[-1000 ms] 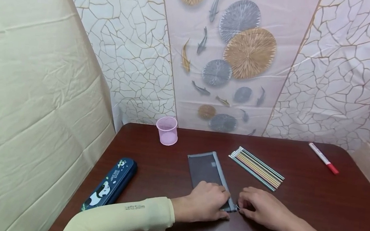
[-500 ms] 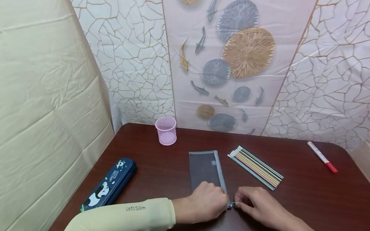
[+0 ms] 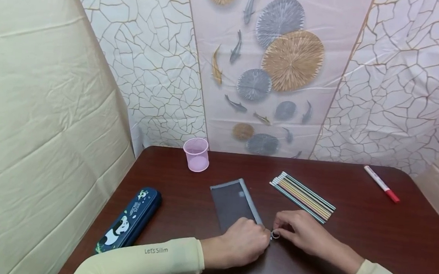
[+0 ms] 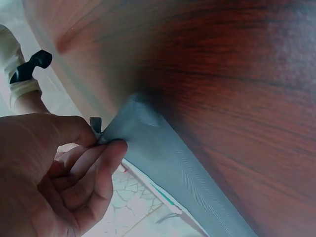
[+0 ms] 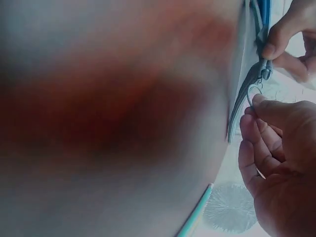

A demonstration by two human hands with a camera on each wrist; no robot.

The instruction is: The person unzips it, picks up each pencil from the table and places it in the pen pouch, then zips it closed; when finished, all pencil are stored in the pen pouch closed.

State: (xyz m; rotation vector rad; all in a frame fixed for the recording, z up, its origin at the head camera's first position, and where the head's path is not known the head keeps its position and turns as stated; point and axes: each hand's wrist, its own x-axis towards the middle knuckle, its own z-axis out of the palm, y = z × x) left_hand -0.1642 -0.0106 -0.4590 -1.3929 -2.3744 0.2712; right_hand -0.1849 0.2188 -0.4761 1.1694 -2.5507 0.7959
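A dark mesh zipper pouch (image 3: 231, 203) with grey trim lies at mid-table, its near end under my left hand (image 3: 241, 244). Thumb and fingers of that hand pinch the near corner, which shows as grey fabric (image 4: 148, 133) in the left wrist view. My right hand (image 3: 305, 233) is just to the right, pinching a metal ring (image 5: 248, 96) between thumb and forefinger. The ring hangs from the zipper slider (image 5: 266, 73), close to the left hand's fingertips. How far the zip stands undone is hidden.
Several striped pencils (image 3: 301, 197) lie side by side right of the pouch. A red-capped marker (image 3: 381, 184) is at far right. At the back stands a pink cup (image 3: 197, 154). A blue panda pencil case (image 3: 127, 222) lies by the left arm.
The pouch's far end has swung left. My left hand's fingers have curled tighter at the corner, and my right hand has shifted slightly left and away from me with the ring.
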